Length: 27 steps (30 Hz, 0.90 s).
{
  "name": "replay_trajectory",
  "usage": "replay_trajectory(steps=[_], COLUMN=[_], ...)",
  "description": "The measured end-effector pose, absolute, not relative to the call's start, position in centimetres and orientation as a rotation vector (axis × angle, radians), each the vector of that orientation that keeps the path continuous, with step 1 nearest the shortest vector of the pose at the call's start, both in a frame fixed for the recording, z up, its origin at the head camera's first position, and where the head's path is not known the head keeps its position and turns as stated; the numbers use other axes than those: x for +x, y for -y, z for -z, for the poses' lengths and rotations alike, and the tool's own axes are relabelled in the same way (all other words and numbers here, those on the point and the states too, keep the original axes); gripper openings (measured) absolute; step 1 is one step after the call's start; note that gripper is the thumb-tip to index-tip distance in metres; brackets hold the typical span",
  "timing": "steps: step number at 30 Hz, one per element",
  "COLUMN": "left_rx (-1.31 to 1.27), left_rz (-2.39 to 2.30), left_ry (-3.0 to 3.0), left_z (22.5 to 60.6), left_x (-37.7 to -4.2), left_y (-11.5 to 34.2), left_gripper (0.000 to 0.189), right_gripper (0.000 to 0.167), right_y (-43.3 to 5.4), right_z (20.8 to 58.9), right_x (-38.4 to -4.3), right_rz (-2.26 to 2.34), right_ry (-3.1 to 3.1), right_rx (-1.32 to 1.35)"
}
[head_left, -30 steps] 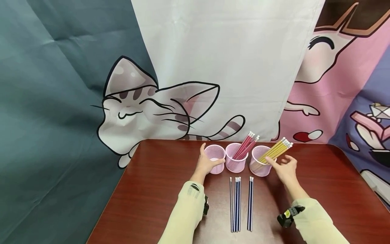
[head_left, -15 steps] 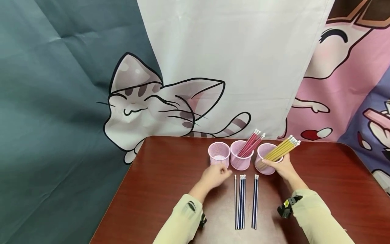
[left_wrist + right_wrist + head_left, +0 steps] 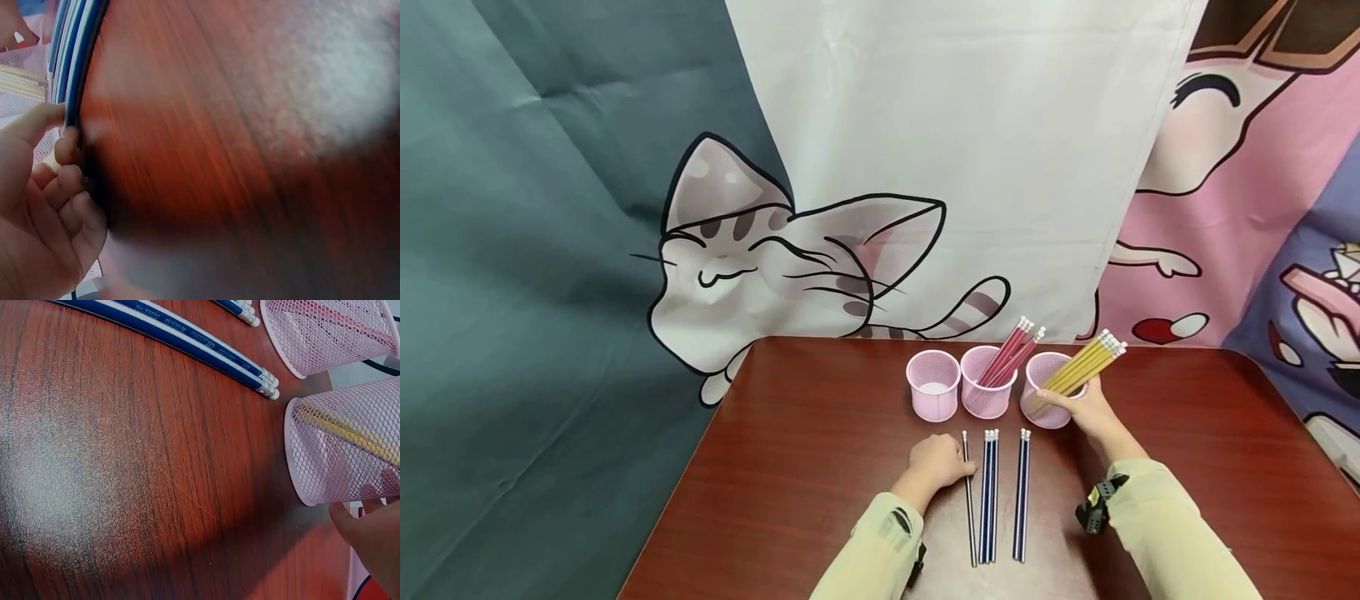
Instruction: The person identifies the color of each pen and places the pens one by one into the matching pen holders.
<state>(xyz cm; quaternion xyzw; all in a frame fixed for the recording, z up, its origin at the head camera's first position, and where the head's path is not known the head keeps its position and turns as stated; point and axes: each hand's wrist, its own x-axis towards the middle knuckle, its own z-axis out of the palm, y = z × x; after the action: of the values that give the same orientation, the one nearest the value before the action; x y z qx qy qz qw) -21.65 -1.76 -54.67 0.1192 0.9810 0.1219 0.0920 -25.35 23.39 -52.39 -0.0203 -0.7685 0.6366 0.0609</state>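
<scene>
My left hand (image 3: 937,462) pinches the leftmost blue-striped pencil (image 3: 970,521) near its eraser end, thumb and index finger on either side. In the left wrist view that pencil (image 3: 77,72) passes between the fingertips, close to the wood. Several more blue pencils (image 3: 988,500) lie just to its right, and a separate small group (image 3: 1021,500) lies farther right. With its thumb at the rim, my right hand (image 3: 1092,412) grips the pink mesh cup (image 3: 1045,414) on the right. Yellow pencils (image 3: 1086,364) lean out of this cup, erasers up.
A pink mesh cup (image 3: 988,403) with red pencils (image 3: 1007,357) stands beside the gripped one. Left of it is another pink cup (image 3: 935,406) with no pencils in it. Behind the brown table (image 3: 790,467) hangs a cartoon-printed cloth (image 3: 985,125).
My left hand has left the left cup, come toward me and taken hold of the leftmost blue pencil, which now slants slightly. My right hand has closed round the right cup.
</scene>
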Motion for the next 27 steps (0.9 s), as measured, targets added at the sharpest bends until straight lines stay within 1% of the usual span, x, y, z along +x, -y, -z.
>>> replay_trajectory(steps=[8,14,16,20,24,27], left_rx=[0.313,0.350,0.373,0.389,0.331,0.308], left_rz=[-0.388,-0.446,-0.498,-0.651,-0.884,-0.976], left_ry=[-2.843,-2.809,-2.792,-2.747,-2.662,-2.637], left_z=[54.2,54.2,54.0,53.8,53.7,53.6], left_x=[-21.4,-21.3,-21.3,-21.3,-21.2,-21.2], left_y=[1.5,1.7,1.9,2.3,2.7,2.8], left_gripper=[0.033,0.030,0.030,0.028,0.027,0.025], right_gripper=[0.082,0.087,0.090,0.089,0.088,0.088], right_y=[-23.5,-23.5,-23.6,-23.6,-23.4,-23.4], right_z=[52.2,52.1,52.2,52.3,52.0,51.8], right_x=[-25.2,-24.8,-24.8,-25.0,-25.0,-25.0], right_rz=[-1.925,-1.929,-1.930,-1.903,-1.931,-1.945], right_ry=[2.336,2.341,2.344,2.367,2.366,2.379], right_rx=[-0.133,-0.163,-0.149,-0.167,-0.166,-0.159])
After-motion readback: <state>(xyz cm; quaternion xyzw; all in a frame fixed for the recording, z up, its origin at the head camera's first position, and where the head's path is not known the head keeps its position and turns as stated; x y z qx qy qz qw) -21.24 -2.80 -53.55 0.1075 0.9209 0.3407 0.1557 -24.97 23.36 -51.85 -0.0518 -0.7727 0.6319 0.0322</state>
